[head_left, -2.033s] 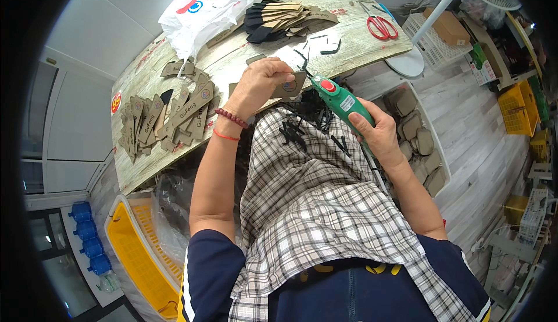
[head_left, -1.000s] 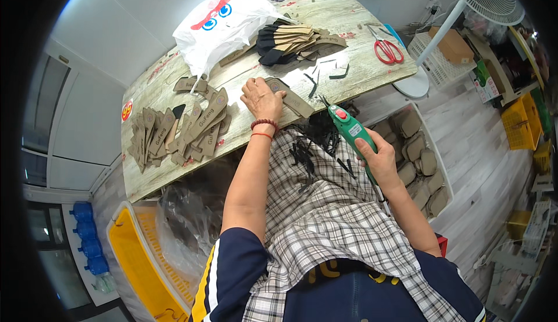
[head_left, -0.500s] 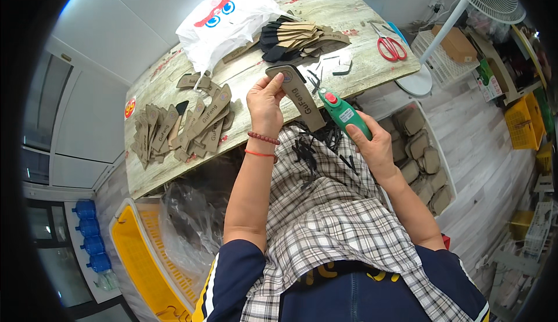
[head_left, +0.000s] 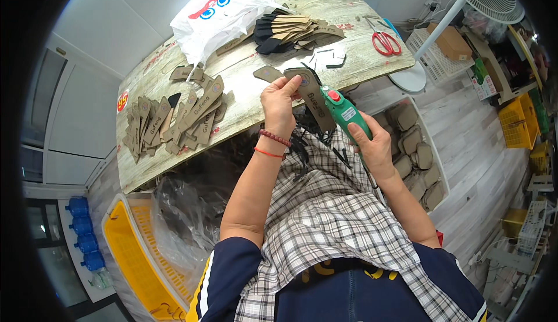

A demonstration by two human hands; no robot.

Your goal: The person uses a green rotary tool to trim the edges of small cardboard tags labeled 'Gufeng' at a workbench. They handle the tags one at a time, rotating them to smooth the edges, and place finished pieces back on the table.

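Between thumb and fingers, my left hand (head_left: 279, 102) pinches a grey-brown fabric strip (head_left: 317, 102) with a rounded top, printed lettering and a dark edge. Its long side faces my right hand (head_left: 374, 147), which is wrapped round a green handheld electric cutter (head_left: 343, 112) with a red button. The cutter's head is at the strip's right edge; the blade itself is too small to make out. Thin black trimmings (head_left: 299, 154) lie on my checked apron (head_left: 325, 205) below. Just behind my left hand another similar strip (head_left: 265, 73) rests on the table.
The worn wooden table (head_left: 244, 104) bears a spread pile of printed strips (head_left: 200, 109), a fanned black-and-tan stack (head_left: 285, 31), a white plastic bag (head_left: 212, 19) and red-handled scissors (head_left: 386, 44). A bin of rounded pieces (head_left: 421, 156) stands at right, a yellow basket (head_left: 125, 235) at lower left.
Both hands have shifted slightly rightward in the picture. The cutter's head now meets the strip's edge, where a gap showed before. A strip on the table behind my left hand has come into sight.
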